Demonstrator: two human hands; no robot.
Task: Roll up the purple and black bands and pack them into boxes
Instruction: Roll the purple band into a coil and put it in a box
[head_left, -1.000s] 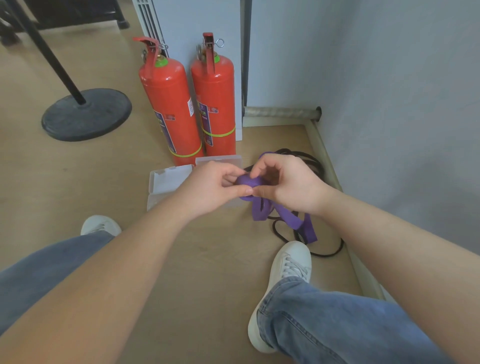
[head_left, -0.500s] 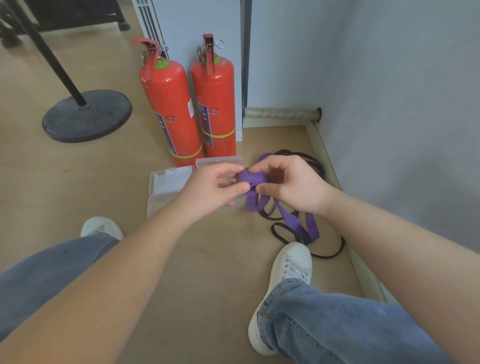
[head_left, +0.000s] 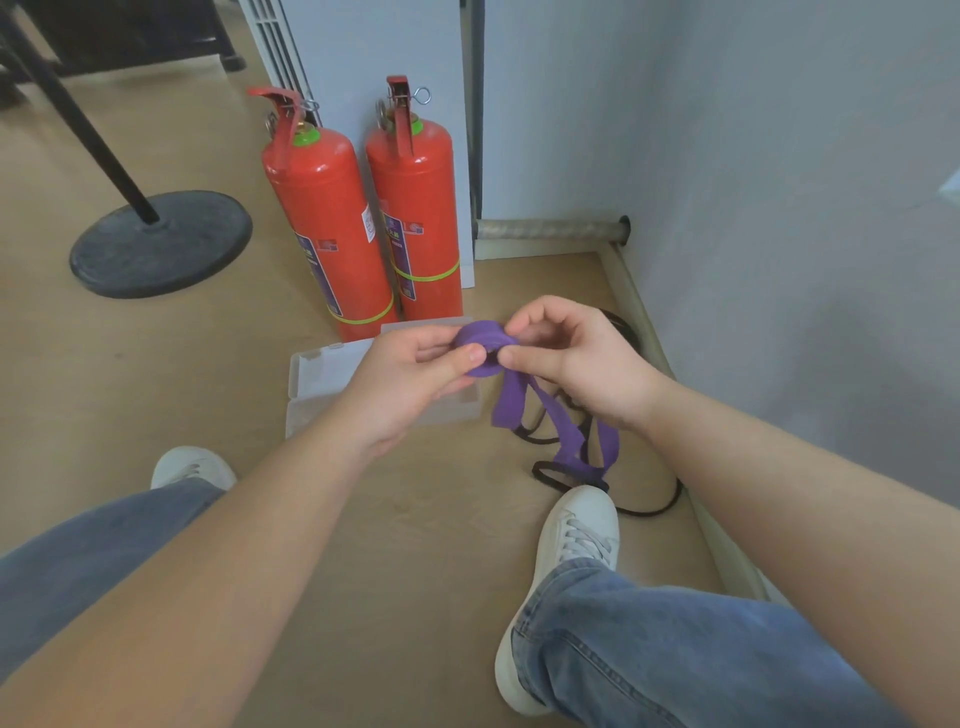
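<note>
My left hand (head_left: 410, 379) and my right hand (head_left: 576, 358) both pinch a small roll of the purple band (head_left: 483, 343) above the floor. The loose rest of the purple band hangs down from the roll to the floor by my right shoe. A black band (head_left: 649, 506) lies in loops on the floor under my right hand, partly hidden by it. Behind my left hand, two clear plastic boxes (head_left: 317, 374) sit side by side on the floor.
Two red fire extinguishers (head_left: 332, 228) stand against a white cabinet just beyond the boxes. A black round stand base (head_left: 161, 241) sits at left. A grey wall (head_left: 779, 208) and its skirting run along the right. My white shoes (head_left: 576, 540) and jeans fill the foreground.
The roll of purple band has grown a little as my fingers turned it, and less loose band trails on the floor. Both hands stayed in nearly the same place.
</note>
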